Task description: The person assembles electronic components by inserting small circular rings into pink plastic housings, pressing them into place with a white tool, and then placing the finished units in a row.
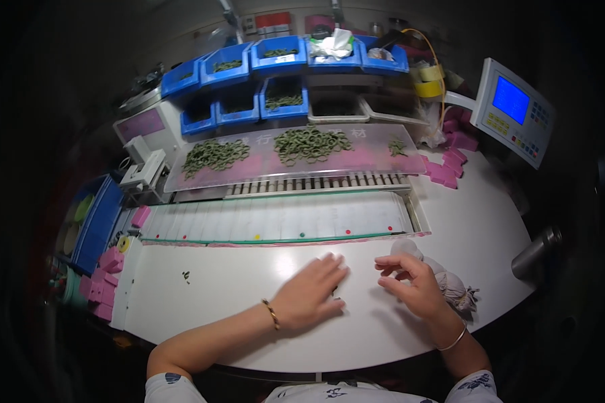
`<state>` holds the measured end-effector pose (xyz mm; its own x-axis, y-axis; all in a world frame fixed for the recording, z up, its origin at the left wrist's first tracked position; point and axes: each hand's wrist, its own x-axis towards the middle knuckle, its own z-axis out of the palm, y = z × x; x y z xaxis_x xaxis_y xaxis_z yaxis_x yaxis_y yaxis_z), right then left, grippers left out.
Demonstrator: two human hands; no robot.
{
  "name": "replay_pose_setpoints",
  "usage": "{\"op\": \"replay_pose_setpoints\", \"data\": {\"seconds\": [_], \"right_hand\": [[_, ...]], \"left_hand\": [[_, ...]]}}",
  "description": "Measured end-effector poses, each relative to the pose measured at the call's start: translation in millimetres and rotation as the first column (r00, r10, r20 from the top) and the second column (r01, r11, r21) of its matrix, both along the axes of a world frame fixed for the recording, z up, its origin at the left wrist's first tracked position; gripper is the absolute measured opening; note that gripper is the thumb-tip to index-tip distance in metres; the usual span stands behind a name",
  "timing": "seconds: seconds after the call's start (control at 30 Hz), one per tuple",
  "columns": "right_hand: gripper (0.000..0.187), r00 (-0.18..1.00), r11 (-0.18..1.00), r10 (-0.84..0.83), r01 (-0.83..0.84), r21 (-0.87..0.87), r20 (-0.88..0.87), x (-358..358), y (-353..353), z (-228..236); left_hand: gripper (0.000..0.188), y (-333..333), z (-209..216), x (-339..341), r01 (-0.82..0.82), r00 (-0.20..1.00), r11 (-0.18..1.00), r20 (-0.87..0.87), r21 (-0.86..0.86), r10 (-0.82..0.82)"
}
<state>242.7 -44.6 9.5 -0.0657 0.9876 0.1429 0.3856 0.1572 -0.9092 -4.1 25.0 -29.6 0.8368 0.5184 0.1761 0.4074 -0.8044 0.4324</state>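
Note:
My left hand [312, 293] lies palm down over the white tabletop [235, 316], its fingers stretched out and slightly blurred. A small dark bit shows beside its thumb. Just to the right, my right hand [413, 285] is raised a little, fingers loosely bent and thumb apart, with nothing visible between them. Partly behind that hand sits a greyish-white cloth bundle [456, 292] with a gathered end. A few small dark green bits [186, 276] lie on the table to the left.
Beyond my hands runs a pale conveyor strip [282, 216] with coloured dots. Above it, a clear tray [262, 176] holds piles of green rings [309, 144]. Blue bins [279, 60] stand behind. A control panel [514, 111] and a dark metal cylinder [536, 254] are at right, pink blocks [102, 289] at left.

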Motion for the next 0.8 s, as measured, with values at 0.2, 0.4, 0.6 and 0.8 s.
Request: {"op": "replay_pose_setpoints", "data": {"seconds": [0.2,0.4,0.6,0.8], "right_hand": [[0.068,0.883,0.975,0.078,-0.165,0.150,0.463,-3,-17,-21],[0.097,0.655,0.916,0.320,-0.398,-0.048,0.685,-27,-28,-23],[0.092,0.500,0.843,0.371,-0.534,-0.058,0.783,-68,-10,-23],[0.087,0.499,0.772,0.359,-0.634,0.050,0.789,-121,18,-37]], "left_hand": [[0.052,-46,-5,2,0.169,0.982,0.980,0.071,0.108,-0.177],[0.034,-57,-2,-34,0.016,0.973,0.996,0.227,0.083,-0.034],[0.040,-6,-4,-140,-0.682,0.678,0.731,0.392,0.021,0.621],[0.063,20,-41,-246,-0.887,0.354,0.329,0.017,0.324,0.935]]}}
